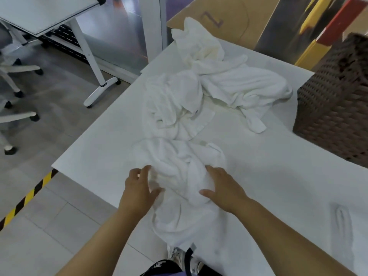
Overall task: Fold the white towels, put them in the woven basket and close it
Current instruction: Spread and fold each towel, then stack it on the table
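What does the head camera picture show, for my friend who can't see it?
Two bare hands, left hand and right hand, rest on a crumpled towel at the table edge. More towels lie crumpled beyond, with the basket at the right.

The setting was an office-like workroom or lab: wheeled office chairs [14, 92] and a castered folding desk [49, 14] stood on grey tile, with hazard-striped floor tape [29, 194] beside the white table [99, 140] and a glass partition [119, 32].
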Available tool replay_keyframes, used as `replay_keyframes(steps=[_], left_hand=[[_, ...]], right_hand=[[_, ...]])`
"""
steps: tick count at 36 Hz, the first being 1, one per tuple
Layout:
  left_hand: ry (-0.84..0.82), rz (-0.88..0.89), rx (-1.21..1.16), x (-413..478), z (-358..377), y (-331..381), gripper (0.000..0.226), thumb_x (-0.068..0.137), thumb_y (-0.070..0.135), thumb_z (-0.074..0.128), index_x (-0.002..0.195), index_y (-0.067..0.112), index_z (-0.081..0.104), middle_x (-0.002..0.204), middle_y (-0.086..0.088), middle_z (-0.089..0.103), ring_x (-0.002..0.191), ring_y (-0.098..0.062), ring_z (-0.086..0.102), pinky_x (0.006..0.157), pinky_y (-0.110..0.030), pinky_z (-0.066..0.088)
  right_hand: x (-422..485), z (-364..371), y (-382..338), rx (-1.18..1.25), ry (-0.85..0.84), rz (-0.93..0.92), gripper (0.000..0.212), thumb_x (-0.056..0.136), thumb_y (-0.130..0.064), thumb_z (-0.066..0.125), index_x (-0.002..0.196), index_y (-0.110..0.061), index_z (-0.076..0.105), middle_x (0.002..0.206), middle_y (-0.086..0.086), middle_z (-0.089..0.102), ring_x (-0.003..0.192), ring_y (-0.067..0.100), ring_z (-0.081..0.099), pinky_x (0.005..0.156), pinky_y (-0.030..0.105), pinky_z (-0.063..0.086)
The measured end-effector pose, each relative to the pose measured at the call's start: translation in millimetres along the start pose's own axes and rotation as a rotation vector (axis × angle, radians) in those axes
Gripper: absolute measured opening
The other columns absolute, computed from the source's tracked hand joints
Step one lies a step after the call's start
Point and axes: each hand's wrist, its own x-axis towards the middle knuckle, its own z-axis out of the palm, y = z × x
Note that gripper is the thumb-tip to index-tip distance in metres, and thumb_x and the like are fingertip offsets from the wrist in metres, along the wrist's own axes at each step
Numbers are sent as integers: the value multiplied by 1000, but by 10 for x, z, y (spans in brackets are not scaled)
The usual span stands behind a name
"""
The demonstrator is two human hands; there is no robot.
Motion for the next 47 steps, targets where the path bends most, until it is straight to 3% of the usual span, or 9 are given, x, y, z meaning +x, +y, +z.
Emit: replay_keyframes(steps=[5,10,21,25,29,32,34,39,47], left_hand=[[-211,-151,-109,69,69,14,82,80,26,71,144,21,22,133,-8,38,112,-28,51,90,-34,43],[-209,-62,-44,118,107,77,54,84,14,57,136,17,41,123,-5,55,109,-24,53,87,-27,43],[24,65,-315,346,-232,600,37,87,19,65,117,17,46,96,0,60,84,-20,56,73,-29,40],[122,175,-349,462,-374,873,19,87,14,64,101,21,54,102,1,59,86,-17,55,76,-27,40],[200,277,-311,559,-421,1053,24,88,8,59,112,12,58,107,-7,51,85,-20,52,77,-29,40],[203,335,-245,589,-377,1122,29,86,0,59,114,8,61,110,-13,49,87,-24,53,82,-29,40],[159,340,-200,609,-315,1136,29,83,-3,61,110,9,63,106,-12,50,90,-29,56,80,-28,41],[-297,285,-34,556,-196,1137,33,80,10,70,105,26,56,92,-1,53,81,-17,57,62,-22,42],[-669,169,114,459,22,1146,43,86,54,56,84,13,70,80,3,71,75,-15,66,75,-26,50]], right_hand=[[27,175,62,-143,105,27,28,97,-36,44,120,-21,50,123,0,49,104,20,54,77,31,43],[-55,96,271,-32,164,97,20,98,-28,43,79,-25,43,95,0,60,85,21,59,72,33,47],[-436,-775,598,279,826,173,9,97,-14,47,95,-11,56,92,2,53,84,18,47,73,26,32],[-602,-1075,646,344,1074,212,14,97,-9,46,101,-1,56,96,4,49,89,17,44,78,22,31],[-784,-1190,775,350,1214,302,14,97,-9,42,102,-2,52,101,6,46,90,15,42,78,30,36],[-884,-1151,939,294,1078,427,14,96,-10,41,105,-5,51,106,10,50,90,23,48,80,38,43],[-945,-1092,1094,144,758,550,16,93,-10,45,107,-7,51,108,11,54,97,30,55,81,37,44],[-1096,-836,1305,-46,132,587,11,89,-13,48,80,-20,49,105,7,62,103,26,59,73,26,39],[-1081,-641,1339,121,214,574,34,91,-34,57,120,-17,55,120,1,59,106,18,56,88,30,46]])
